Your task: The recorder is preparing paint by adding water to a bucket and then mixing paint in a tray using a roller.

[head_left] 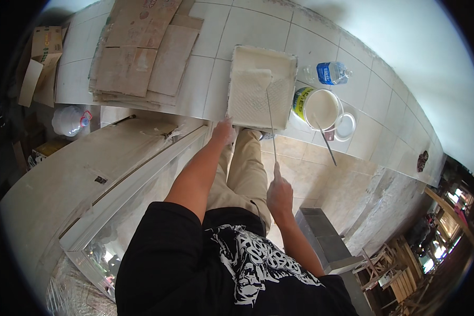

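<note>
A paint tray (288, 87) coated in cream paint rests on the white tiles ahead of me. My left hand (224, 131) is closed at its near left corner, the fingers partly hidden there. In my right hand (280, 195) is the handle of a paint roller (254, 79), gripped with a finger stretched along it. The long thin rod crosses the tray's near edge, and the cream-covered roller head lies in the tray's far half. Right of the tray stands an open bucket (321, 109) of cream paint, with a thin stick (327, 142) leaning out over its near rim.
A clear plastic bottle (332, 73) lies behind the bucket, and a round white lid (345, 127) is beside it. Flattened cardboard (129, 68) is stacked at the far left. A dusty panel (89, 168) runs along my left; a grey block (321, 234) stands at my right.
</note>
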`<state>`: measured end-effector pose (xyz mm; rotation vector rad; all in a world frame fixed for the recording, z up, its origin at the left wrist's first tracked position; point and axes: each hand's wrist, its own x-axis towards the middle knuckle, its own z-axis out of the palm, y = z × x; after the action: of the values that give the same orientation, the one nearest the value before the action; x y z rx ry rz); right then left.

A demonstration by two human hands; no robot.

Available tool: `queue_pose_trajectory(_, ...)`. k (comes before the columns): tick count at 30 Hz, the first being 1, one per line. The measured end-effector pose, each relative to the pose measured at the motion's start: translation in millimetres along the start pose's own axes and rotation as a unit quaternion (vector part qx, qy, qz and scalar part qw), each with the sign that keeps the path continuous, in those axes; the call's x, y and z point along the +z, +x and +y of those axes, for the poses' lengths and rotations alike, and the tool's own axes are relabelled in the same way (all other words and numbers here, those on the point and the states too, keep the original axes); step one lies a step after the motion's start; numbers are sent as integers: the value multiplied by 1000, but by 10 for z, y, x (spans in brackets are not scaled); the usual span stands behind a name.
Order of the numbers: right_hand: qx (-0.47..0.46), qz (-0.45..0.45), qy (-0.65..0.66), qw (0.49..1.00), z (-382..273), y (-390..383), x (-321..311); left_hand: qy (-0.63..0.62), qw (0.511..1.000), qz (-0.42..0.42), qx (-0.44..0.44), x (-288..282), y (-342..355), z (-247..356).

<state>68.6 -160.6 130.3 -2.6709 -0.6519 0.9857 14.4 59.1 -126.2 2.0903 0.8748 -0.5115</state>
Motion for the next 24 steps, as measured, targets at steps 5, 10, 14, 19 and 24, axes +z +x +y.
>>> queue_pose_trajectory(5,26,-14,23,999,237,-292,94,31,998,-39,-25,92,-4,27)
queue_pose_trajectory(10,49,-23,-4,999,356,-155,315,93,992,-80,-20,216,-17,231)
queue_pose_trajectory(14,44,-24,-44,998,177,224,348,132,988,-82,-10,267,7,203)
queue_pose_trajectory(19,51,-24,-37,998,52,708,130,159,984,-75,5,324,79,123)
queue_pose_trajectory(24,65,-87,-60,992,37,510,-260,142,986,-86,-2,312,73,114)
